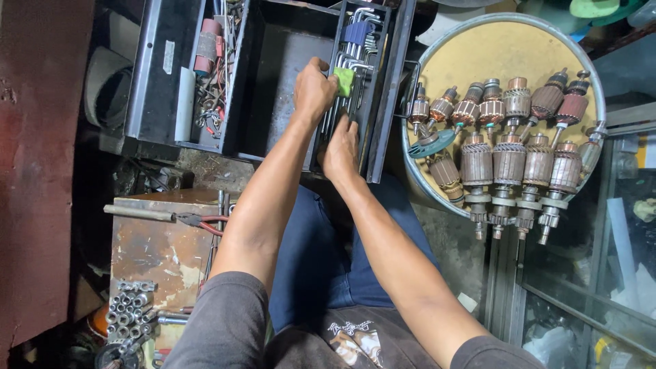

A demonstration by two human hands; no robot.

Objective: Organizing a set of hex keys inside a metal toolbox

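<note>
Head view: my left hand (313,89) closes its fingers on one green hex-key holder (344,80) inside the black toolbox tray (383,102); my right hand (340,150) rests flat below it, fingers together.

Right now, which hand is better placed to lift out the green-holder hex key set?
Left. The left hand already has its fingers around the green holder of the hex keys in the toolbox tray. The right hand lies flat lower down on the long keys, probably just steadying.
</note>
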